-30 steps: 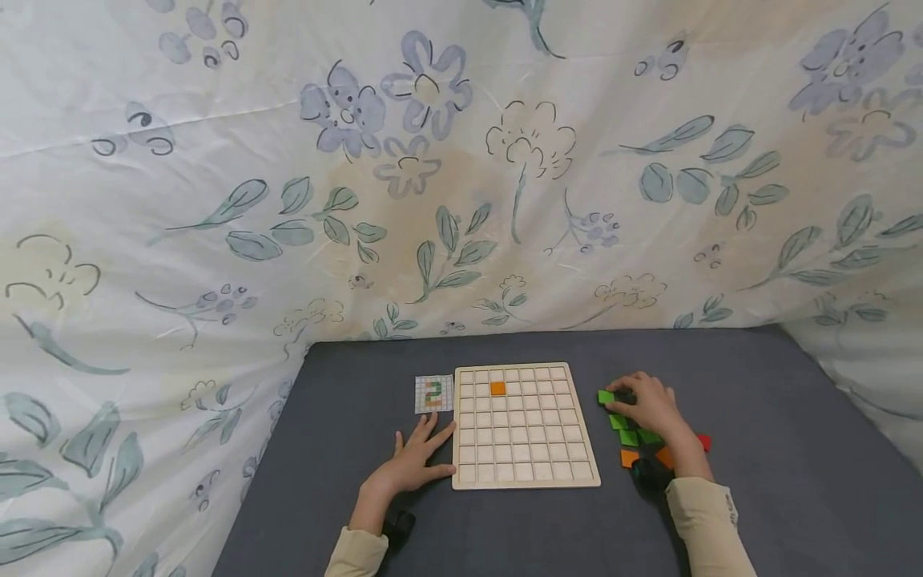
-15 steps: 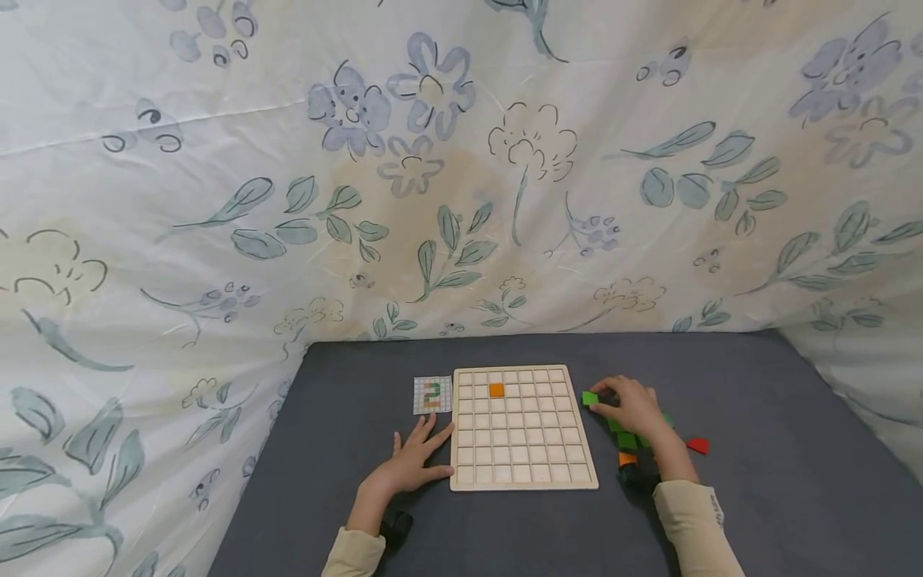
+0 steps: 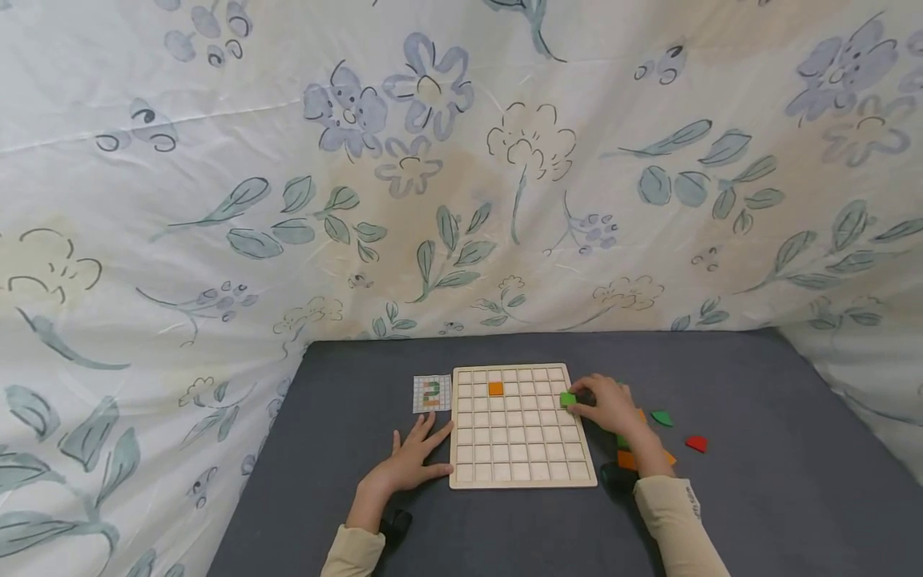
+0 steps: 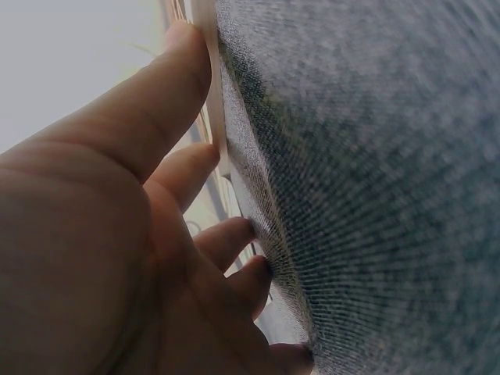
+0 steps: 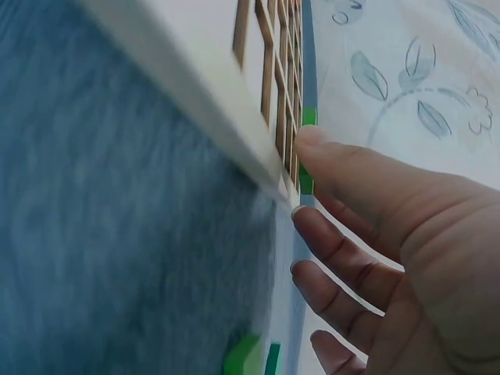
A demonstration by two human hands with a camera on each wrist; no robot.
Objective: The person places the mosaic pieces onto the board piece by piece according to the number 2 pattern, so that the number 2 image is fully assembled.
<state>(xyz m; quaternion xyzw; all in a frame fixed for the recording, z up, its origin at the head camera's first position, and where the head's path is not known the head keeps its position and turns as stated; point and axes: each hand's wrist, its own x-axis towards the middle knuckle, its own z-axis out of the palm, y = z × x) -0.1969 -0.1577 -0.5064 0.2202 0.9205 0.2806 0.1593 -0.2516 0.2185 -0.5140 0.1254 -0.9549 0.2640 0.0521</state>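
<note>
My right hand (image 3: 609,407) pinches a green square tile (image 3: 567,399) between thumb and fingers, over the right edge of a wooden grid board (image 3: 519,485). In the right wrist view the green tile (image 5: 307,183) shows behind the thumb, close to the board's rim. An orange square tile (image 3: 495,389) sits in a cell of the second row. With fingers spread, my left hand (image 3: 411,462) rests at the board's left side. The left wrist view has its thumb and a finger touching the board's edge (image 4: 205,70).
A small printed card (image 3: 431,393) with a coloured figure on a grid lies left of the board. Several green and orange tiles are partly hidden under the right forearm. Beyond them lie a green curved piece (image 3: 662,418) and a red piece (image 3: 696,443) on the dark cloth (image 3: 779,481).
My right hand has picked up the green tile from the pile and carried it left to the board's edge. The left hand has stayed in place.
</note>
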